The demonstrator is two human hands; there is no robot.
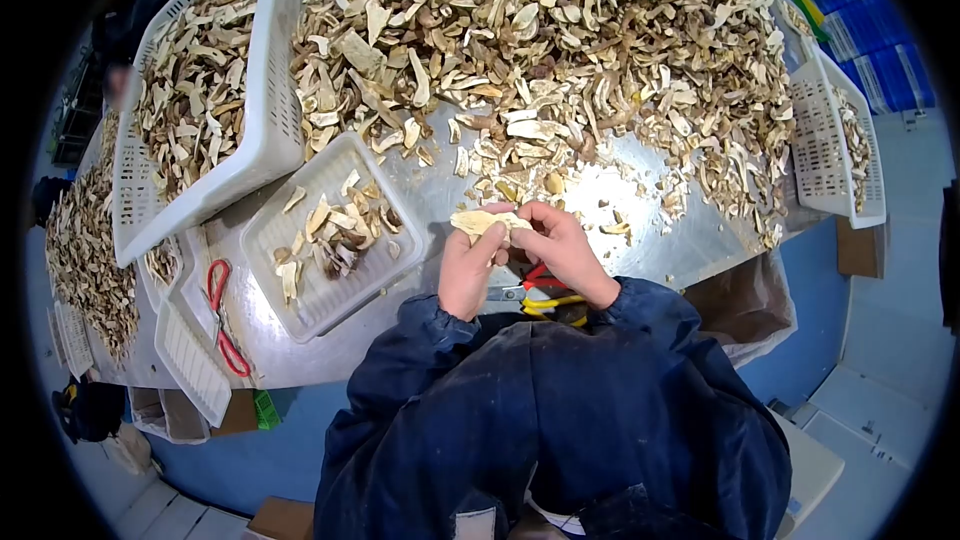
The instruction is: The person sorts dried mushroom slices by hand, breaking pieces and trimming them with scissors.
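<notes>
Between my two hands is a pale dried mushroom slice (470, 221), held up over the front edge of the metal table. My left hand (468, 265) pinches it with the thumb on top. From the other side, the fingers of my right hand (565, 250) close on the slice too. Below the hands lie scissors with red handles (541, 280) and another tool with yellow handles (550, 303), partly covered by the hands and sleeves. A white tray (385, 285) with several mushroom pieces (335, 230) stands left of my hands.
A large heap of dried mushroom slices (560, 50) covers the metal table (430, 180). White baskets (270, 90) of slices stand at left and right (815, 140). Red-handled scissors (217, 315) lie at the left, beside a tilted white tray (190, 360). A lined bin (745, 305) stands below the right edge.
</notes>
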